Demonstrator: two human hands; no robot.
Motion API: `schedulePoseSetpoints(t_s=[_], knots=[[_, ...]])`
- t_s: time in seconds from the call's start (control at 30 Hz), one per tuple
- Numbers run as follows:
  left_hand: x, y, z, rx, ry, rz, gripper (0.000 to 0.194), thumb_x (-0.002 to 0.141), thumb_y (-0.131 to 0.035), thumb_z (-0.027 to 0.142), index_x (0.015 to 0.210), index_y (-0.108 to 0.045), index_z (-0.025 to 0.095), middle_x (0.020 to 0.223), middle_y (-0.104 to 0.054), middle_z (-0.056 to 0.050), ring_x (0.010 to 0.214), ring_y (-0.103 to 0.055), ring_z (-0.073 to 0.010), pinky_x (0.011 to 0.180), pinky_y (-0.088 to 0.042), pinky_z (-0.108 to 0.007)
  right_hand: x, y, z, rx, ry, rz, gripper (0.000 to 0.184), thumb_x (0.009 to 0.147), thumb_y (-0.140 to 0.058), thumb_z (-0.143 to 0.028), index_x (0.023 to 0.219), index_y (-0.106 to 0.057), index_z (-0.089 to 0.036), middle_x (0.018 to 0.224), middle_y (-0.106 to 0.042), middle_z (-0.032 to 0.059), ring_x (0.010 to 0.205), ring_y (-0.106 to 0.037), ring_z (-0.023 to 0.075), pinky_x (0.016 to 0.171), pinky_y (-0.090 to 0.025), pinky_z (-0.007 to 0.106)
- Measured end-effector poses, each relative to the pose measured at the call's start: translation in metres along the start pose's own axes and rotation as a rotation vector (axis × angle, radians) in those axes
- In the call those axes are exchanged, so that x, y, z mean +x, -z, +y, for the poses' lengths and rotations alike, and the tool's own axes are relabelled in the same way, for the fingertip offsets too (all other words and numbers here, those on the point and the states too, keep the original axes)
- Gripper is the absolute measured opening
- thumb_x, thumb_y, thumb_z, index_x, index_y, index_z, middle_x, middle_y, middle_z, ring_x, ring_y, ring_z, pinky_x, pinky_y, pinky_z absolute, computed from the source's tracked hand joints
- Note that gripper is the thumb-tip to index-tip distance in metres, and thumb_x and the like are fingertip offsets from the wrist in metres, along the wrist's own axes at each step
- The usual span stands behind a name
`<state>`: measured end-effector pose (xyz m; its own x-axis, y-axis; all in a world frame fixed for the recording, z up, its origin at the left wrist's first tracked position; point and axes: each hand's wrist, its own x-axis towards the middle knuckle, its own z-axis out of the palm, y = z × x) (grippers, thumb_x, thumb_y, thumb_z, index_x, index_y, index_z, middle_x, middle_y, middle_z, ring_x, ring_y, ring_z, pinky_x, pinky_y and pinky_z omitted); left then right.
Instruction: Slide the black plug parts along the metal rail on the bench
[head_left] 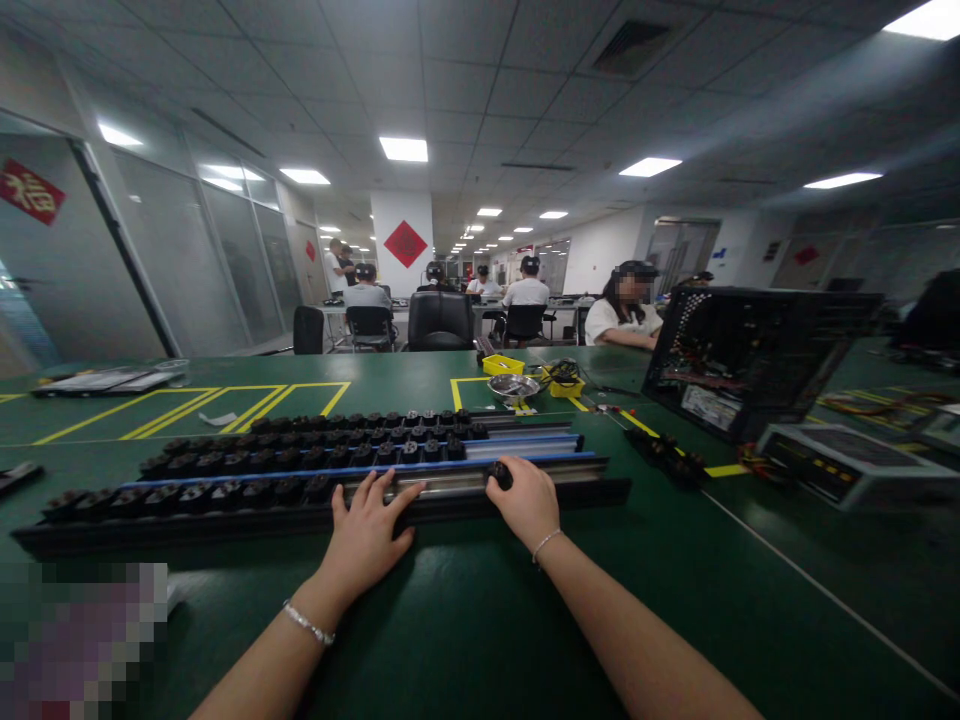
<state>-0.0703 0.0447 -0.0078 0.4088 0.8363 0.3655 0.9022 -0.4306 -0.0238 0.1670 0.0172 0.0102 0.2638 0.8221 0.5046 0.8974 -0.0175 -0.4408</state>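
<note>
Green paint-like colour covers the surface [442,630]; clock directions run from midway between the hands, twelve straight ahead. At ten o'clock lies a stack of flat panels [112,381]. From nine to three o'clock stretch the long rails [450,507], side by side, with black blocks [196,497] lined up along their left part. The left hand [371,525] has its grip spread wide, fingertips on the front rail just beside the last block there. The right hand [526,497] has its grip closed round one small black piece [498,475] at the bare stretch of that rail; whether the piece touches it, I cannot tell. At one o'clock stands a metal bowl [514,388], with a yellow tray [568,388] just beside it. An open computer case [757,365] stands at two o'clock, and a metal box with wires [855,465] at three.
</note>
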Motion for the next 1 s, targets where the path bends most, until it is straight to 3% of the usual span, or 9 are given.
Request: schedulePoseSetpoints(t_s=[0.47, 0.67, 1.0], knots=[[-0.0002, 0.003, 0.0008, 0.008, 0.004, -0.012, 0.056, 0.076, -0.052, 0.035, 0.13, -0.042, 0.045, 0.142, -0.04, -0.008, 0.132, -0.031, -0.0339, 0.101, -0.013, -0.066, 0.0004, 0.0021, -0.0006, -0.012, -0.019, -0.04, 0.021, 0.076, -0.052, -0.03, 0.091, -0.064, -0.021, 0.094, -0.067, 0.0042, 0.093, -0.058, 0.0181, 0.084, -0.036, 0.027], [0.0001, 0.0024, -0.0001, -0.001, 0.004, -0.017, 0.056, 0.076, -0.052, 0.035, 0.131, -0.041, 0.044, 0.142, -0.04, -0.007, 0.132, -0.031, -0.0345, 0.101, -0.012, -0.067, -0.0005, -0.0029, 0.0025, -0.019, -0.011, 0.023, 0.029, 0.075, -0.052, -0.029, 0.1, -0.064, -0.018, 0.117, -0.062, 0.0085, 0.111, -0.051, 0.0217, 0.095, -0.033, 0.032], [0.0001, 0.0027, 0.0008, -0.007, 0.007, -0.023, 0.057, 0.076, -0.052, 0.034, 0.131, -0.041, 0.044, 0.143, -0.04, -0.007, 0.132, -0.03, -0.0342, 0.102, -0.011, -0.066, 0.0006, 0.0005, 0.0032, -0.042, -0.032, -0.001, 0.024, 0.075, -0.052, -0.03, 0.092, -0.064, -0.019, 0.096, -0.066, 0.0065, 0.098, -0.055, 0.0209, 0.09, -0.034, 0.032]])
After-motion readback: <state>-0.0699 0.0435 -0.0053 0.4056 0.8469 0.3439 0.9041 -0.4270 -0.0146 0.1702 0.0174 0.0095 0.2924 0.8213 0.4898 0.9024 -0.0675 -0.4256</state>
